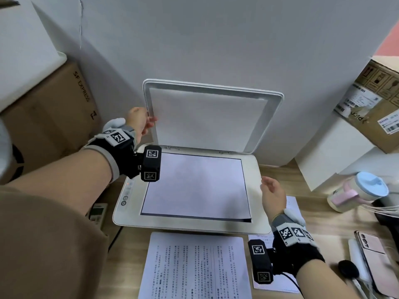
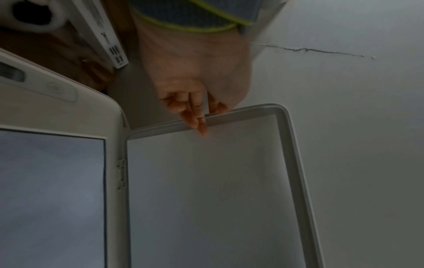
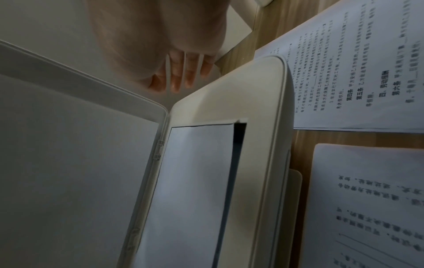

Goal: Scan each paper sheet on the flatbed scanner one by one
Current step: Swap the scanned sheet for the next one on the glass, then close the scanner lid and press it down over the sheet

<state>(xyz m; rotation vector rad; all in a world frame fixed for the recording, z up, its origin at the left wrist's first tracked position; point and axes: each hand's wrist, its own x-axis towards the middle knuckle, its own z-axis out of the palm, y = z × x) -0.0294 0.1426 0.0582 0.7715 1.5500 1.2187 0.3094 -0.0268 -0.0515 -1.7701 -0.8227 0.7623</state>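
Note:
The white flatbed scanner [image 1: 185, 225] stands with its lid [image 1: 207, 119] raised against the wall. A blank-side-up paper sheet [image 1: 194, 186] lies on the glass, with a dark strip of glass bare at its near and right edges. My left hand [image 1: 149, 124] grips the lid's left edge, fingers [image 2: 199, 125] curled over the rim. My right hand [image 1: 267, 186] hovers with straight fingers beside the scanner's right side and holds nothing. A printed sheet [image 1: 194, 266] lies in front of the scanner. More printed sheets [image 1: 292, 209] lie to the right.
Cardboard boxes [image 1: 54, 117] are stacked at the left. A white box [image 1: 332, 154] and a labelled carton [image 1: 375, 100] stand at the right. A blue-lidded cup [image 1: 364, 188], cables and a pink phone [image 1: 373, 255] crowd the right of the wooden desk. A remote [image 1: 98, 213] lies left of the scanner.

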